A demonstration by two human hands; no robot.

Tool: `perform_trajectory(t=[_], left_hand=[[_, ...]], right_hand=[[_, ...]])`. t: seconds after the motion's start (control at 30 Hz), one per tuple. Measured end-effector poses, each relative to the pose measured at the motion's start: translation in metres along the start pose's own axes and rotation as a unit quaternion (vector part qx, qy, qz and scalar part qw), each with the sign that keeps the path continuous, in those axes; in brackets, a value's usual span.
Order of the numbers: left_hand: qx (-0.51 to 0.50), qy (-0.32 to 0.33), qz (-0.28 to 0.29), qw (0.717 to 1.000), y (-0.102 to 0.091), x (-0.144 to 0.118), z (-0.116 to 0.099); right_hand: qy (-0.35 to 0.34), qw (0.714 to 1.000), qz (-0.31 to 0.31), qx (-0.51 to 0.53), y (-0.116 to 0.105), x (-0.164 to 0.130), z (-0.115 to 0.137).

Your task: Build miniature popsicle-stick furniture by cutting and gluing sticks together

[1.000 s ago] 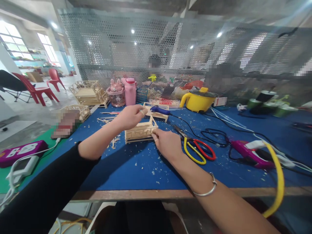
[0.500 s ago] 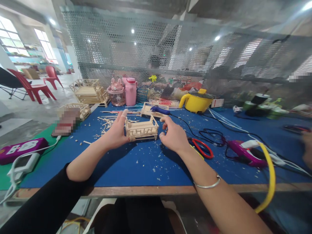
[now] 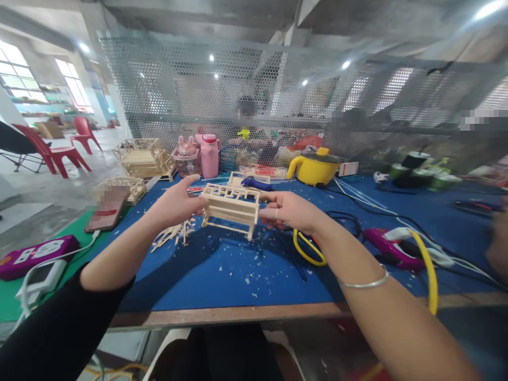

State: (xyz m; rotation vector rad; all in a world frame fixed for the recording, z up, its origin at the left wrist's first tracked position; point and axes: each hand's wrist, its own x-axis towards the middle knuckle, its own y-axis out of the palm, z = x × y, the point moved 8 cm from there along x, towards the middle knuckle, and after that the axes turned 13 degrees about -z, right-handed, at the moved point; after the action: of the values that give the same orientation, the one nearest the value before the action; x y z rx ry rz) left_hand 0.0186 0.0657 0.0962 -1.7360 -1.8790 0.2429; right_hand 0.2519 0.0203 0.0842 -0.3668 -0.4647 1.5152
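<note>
Wooden and glued from thin sticks, the small craft-stick frame (image 3: 230,205) hangs in the air above the blue table (image 3: 222,275), tilted so its legs point down toward 5 o'clock. The left hand (image 3: 174,203) pinches its left end and the right hand (image 3: 288,210) pinches the right end, fingers closed on the rails. A hard squeeze could crack a joint, and a slipped grip would drop it among the wood chips (the rails look slender). Loose sticks (image 3: 174,233) lie at 8 o'clock of it, yellow-handled scissors (image 3: 305,248) at 4 o'clock, and a blue glue gun (image 3: 257,183) just beyond at 1 o'clock.
</note>
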Motion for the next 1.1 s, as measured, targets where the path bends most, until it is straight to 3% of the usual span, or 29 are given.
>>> perform_trajectory(t=[0.2,0.4,0.5,0.6,0.7,0.87,0.97,1.1], left_hand=[[0.037,-0.063,0.072,0.995,0.016,0.018,-0.016],[0.06,-0.065,0.023,0.996,0.01,0.029,-0.022],[0.033,-0.063,0.004,0.997,0.0,0.023,-0.02],[-0.062,-0.044,-0.039,0.996,-0.012,0.004,-0.008],[-0.11,-0.007,-0.106,0.988,-0.021,-0.032,0.013],[-0.165,-0.029,-0.136,0.977,-0.005,-0.094,0.05],[-0.167,-0.055,-0.167,0.97,0.001,-0.109,0.062],[-0.172,-0.08,-0.166,0.968,0.001,-0.11,0.07]], right_hand=[[0.062,0.995,-0.036,0.068,-0.007,0.016,-0.014],[0.08,0.994,-0.065,0.046,0.0,0.031,-0.018],[0.021,0.994,-0.085,0.067,-0.001,0.031,-0.005],[-0.075,0.992,-0.077,0.07,0.003,0.023,0.009],[-0.109,0.993,-0.022,0.048,0.02,0.016,0.002],[-0.152,0.979,0.067,0.118,0.052,0.011,-0.016],[-0.16,0.969,0.099,0.158,0.063,0.006,-0.02],[-0.128,0.969,0.097,0.188,0.065,0.003,-0.022]])
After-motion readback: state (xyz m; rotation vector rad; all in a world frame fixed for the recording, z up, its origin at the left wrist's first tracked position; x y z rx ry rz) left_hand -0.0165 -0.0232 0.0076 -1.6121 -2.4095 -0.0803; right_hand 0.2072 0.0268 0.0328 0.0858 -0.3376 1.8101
